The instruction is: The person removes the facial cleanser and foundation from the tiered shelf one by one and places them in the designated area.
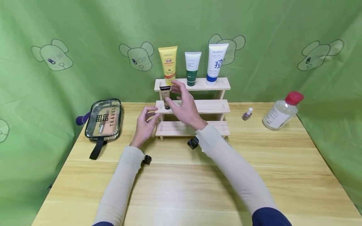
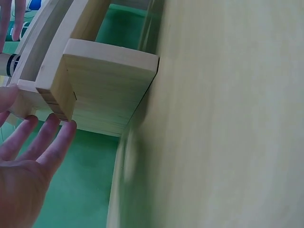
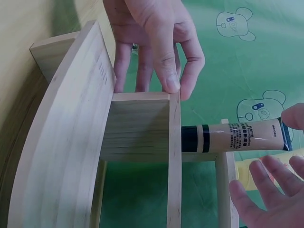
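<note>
A small beige foundation tube (image 1: 167, 98) stands on its black cap at the left end of the middle shelf of a three-tier wooden stand (image 1: 209, 106). Around its upper part is my right hand (image 1: 184, 106), fingers spread and loose. In the right wrist view the thumb is close to the tube's crimped end; whether they touch, I cannot tell. My left hand (image 1: 145, 126) holds the stand's left end, thumb and fingertips against the wood. On the top shelf stand a yellow tube (image 1: 169, 64), a white-and-green tube (image 1: 192, 67) and a white-and-blue tube (image 1: 216, 62).
To the left lies a clear travel pouch (image 1: 104, 119) with a black strap, a purple object (image 1: 82, 119) behind it. Right of the stand are a small nail polish bottle (image 1: 247, 114) and a clear bottle with a red cap (image 1: 281, 113). Green curtain surrounds the wooden table (image 1: 181, 188).
</note>
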Action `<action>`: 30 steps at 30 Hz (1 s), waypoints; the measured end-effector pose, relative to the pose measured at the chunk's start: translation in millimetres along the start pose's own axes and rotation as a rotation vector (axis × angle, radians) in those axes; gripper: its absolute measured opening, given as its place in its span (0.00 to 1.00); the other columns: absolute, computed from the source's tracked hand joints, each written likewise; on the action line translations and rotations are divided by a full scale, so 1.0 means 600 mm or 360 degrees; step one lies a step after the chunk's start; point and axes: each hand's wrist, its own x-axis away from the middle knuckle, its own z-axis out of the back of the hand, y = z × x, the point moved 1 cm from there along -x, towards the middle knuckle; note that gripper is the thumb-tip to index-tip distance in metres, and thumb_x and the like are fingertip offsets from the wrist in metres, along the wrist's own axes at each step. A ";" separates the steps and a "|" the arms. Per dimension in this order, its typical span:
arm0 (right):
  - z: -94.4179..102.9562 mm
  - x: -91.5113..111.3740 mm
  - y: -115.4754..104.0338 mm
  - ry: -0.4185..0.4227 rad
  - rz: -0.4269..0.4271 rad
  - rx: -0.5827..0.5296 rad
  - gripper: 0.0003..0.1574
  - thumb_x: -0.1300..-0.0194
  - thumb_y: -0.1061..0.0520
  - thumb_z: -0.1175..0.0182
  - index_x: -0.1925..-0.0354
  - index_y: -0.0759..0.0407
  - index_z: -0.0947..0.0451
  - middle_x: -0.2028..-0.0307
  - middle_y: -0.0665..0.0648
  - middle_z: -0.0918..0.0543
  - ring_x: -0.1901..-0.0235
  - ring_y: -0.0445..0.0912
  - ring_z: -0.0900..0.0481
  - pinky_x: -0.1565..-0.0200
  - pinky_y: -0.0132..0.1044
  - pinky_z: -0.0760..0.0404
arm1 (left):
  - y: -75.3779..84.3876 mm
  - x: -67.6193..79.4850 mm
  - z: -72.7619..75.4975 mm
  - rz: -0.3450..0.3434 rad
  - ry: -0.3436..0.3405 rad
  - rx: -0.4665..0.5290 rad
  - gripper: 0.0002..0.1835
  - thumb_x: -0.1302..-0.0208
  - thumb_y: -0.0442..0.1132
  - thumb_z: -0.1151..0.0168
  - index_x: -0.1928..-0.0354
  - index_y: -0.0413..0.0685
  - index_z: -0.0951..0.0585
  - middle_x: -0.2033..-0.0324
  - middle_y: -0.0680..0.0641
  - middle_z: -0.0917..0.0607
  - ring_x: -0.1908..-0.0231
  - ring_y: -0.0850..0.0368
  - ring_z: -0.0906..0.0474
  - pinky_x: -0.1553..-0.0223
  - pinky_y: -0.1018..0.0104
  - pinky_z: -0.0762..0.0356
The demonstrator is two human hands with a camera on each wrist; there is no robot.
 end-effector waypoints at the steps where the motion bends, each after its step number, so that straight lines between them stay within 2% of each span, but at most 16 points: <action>1: -0.001 -0.001 0.000 -0.0005 -0.0006 -0.0008 0.41 0.23 0.58 0.33 0.20 0.57 0.37 0.27 0.63 0.21 0.28 0.55 0.22 0.26 0.57 0.17 | 0.000 0.000 0.000 0.0005 0.0003 0.0004 0.16 0.22 0.28 0.36 0.38 0.33 0.24 0.31 0.34 0.22 0.32 0.32 0.20 0.36 0.65 0.10; 6: -0.003 -0.004 0.000 -0.0023 -0.0047 -0.0039 0.37 0.21 0.58 0.34 0.21 0.55 0.34 0.28 0.62 0.20 0.29 0.55 0.20 0.28 0.55 0.16 | 0.000 0.001 0.001 0.0009 0.0026 -0.0019 0.14 0.22 0.28 0.36 0.40 0.33 0.23 0.23 0.38 0.26 0.29 0.34 0.21 0.30 0.57 0.13; 9: -0.005 -0.005 -0.001 -0.0026 -0.0050 -0.0056 0.36 0.21 0.58 0.34 0.22 0.55 0.33 0.28 0.63 0.20 0.29 0.55 0.20 0.28 0.55 0.15 | -0.001 0.000 0.001 -0.0003 0.0042 -0.0042 0.13 0.22 0.29 0.36 0.41 0.34 0.22 0.22 0.40 0.25 0.29 0.37 0.20 0.29 0.55 0.13; 14: -0.007 -0.008 -0.002 -0.0018 -0.0026 -0.0067 0.33 0.21 0.60 0.35 0.24 0.57 0.31 0.31 0.65 0.18 0.31 0.56 0.19 0.29 0.54 0.14 | -0.004 -0.002 0.001 0.0003 0.0050 -0.0030 0.14 0.23 0.28 0.35 0.40 0.34 0.22 0.24 0.41 0.23 0.33 0.36 0.18 0.32 0.57 0.12; 20: -0.006 -0.011 -0.004 0.0008 -0.0017 -0.0062 0.23 0.20 0.64 0.37 0.32 0.61 0.24 0.40 0.63 0.13 0.39 0.54 0.14 0.34 0.48 0.10 | -0.003 -0.004 -0.002 0.0027 0.0025 0.0057 0.16 0.22 0.27 0.37 0.38 0.31 0.25 0.33 0.33 0.19 0.39 0.35 0.16 0.35 0.56 0.10; 25: -0.005 -0.013 -0.005 0.0003 -0.0053 -0.0052 0.19 0.21 0.64 0.37 0.36 0.64 0.22 0.43 0.64 0.12 0.41 0.54 0.13 0.39 0.46 0.08 | -0.003 -0.003 -0.003 0.0049 0.0043 0.0046 0.15 0.21 0.28 0.38 0.38 0.31 0.26 0.36 0.32 0.17 0.41 0.40 0.15 0.37 0.65 0.10; 30: -0.009 -0.014 0.000 0.0001 -0.0089 -0.0052 0.18 0.21 0.63 0.37 0.37 0.63 0.23 0.43 0.64 0.12 0.41 0.54 0.14 0.40 0.45 0.07 | -0.002 0.000 -0.004 0.0056 0.0040 0.0045 0.15 0.22 0.27 0.38 0.38 0.32 0.26 0.36 0.32 0.17 0.40 0.39 0.15 0.37 0.68 0.10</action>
